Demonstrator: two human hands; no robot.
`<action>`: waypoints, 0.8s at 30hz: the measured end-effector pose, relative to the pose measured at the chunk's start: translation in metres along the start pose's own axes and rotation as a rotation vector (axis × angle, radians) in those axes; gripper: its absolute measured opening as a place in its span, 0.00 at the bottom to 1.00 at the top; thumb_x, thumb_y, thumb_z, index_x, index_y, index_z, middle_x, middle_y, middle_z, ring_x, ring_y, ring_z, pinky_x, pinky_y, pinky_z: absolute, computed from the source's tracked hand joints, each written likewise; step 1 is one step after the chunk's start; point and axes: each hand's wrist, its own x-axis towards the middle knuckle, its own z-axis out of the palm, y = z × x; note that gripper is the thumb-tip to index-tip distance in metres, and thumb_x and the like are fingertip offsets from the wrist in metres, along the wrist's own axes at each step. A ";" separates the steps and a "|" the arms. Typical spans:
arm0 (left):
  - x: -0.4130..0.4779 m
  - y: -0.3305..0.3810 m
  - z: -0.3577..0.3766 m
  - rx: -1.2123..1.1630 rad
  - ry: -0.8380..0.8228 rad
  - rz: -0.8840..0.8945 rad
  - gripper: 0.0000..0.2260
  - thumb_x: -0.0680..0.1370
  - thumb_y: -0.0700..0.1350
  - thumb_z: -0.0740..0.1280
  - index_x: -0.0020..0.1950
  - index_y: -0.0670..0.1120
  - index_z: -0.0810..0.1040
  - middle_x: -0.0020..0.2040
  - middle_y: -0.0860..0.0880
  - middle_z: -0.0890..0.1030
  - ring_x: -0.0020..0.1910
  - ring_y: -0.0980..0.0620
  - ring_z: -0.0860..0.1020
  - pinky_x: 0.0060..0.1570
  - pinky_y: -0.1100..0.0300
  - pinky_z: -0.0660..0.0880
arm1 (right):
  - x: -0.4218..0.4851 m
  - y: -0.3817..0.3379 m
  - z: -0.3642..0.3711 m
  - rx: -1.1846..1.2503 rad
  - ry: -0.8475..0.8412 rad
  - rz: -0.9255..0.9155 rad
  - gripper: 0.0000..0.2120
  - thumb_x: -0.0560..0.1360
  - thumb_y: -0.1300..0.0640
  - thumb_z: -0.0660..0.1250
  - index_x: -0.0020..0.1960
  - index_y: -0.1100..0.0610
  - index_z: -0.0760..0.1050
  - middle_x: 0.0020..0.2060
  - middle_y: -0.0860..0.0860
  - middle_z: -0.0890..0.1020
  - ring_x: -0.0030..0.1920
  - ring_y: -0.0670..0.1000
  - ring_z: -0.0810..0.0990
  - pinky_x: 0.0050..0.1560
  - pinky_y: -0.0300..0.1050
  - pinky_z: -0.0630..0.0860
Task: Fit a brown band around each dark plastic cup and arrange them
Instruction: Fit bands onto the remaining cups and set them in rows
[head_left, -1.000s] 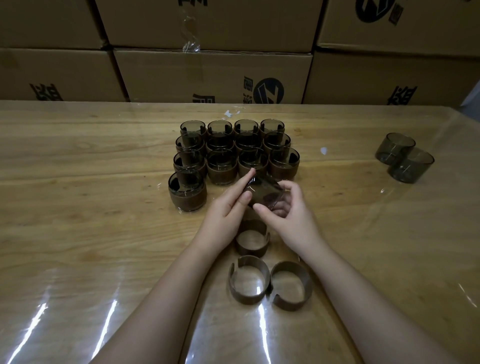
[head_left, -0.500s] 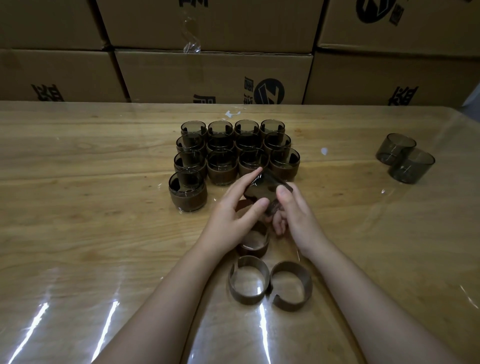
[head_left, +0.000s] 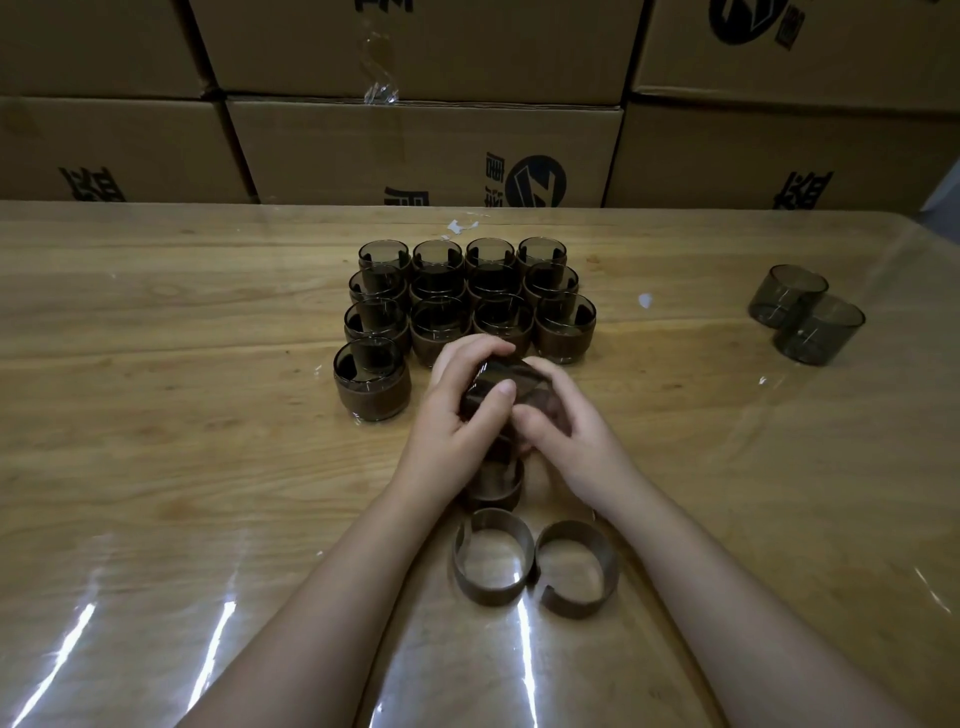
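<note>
Noted two split brown bands (head_left: 491, 593) on the table (head_left: 156, 415), nearer than both wrists, and a third band (head_left: 493, 492) partly hidden just under the hands. Found left hand (head_left: 457, 415) and right hand (head_left: 571, 441) curled round one tilted dark cup (head_left: 506, 382), gripping it between them. Recorded thirteen banded cups (head_left: 565, 340) just beyond both hands, two bare cups (head_left: 818, 332) well right of the right hand.

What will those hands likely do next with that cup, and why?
Probably lower the cup into the band lying just beneath it. The left hand and right hand both hold the cup tilted and apparently bare, while the banded cups in the block behind already wear theirs.
</note>
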 end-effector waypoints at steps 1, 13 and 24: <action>0.000 0.000 -0.001 -0.009 0.015 0.004 0.12 0.75 0.50 0.61 0.58 0.56 0.72 0.59 0.47 0.73 0.61 0.60 0.71 0.63 0.68 0.66 | 0.000 0.000 0.002 -0.002 0.002 -0.026 0.20 0.70 0.44 0.68 0.60 0.40 0.69 0.46 0.37 0.81 0.48 0.40 0.80 0.47 0.34 0.76; 0.004 -0.006 -0.005 -0.136 0.065 -0.258 0.07 0.77 0.49 0.60 0.53 0.52 0.76 0.49 0.55 0.78 0.49 0.65 0.77 0.49 0.72 0.71 | 0.000 0.006 0.010 -0.371 0.024 -0.263 0.32 0.69 0.58 0.73 0.66 0.35 0.67 0.62 0.38 0.67 0.61 0.40 0.73 0.54 0.31 0.73; 0.005 -0.009 -0.009 -0.260 -0.095 -0.437 0.20 0.73 0.57 0.68 0.63 0.53 0.73 0.53 0.56 0.78 0.48 0.66 0.79 0.44 0.70 0.75 | 0.000 0.007 0.013 -0.154 0.085 -0.051 0.28 0.67 0.42 0.70 0.64 0.35 0.65 0.58 0.51 0.75 0.50 0.50 0.81 0.46 0.43 0.79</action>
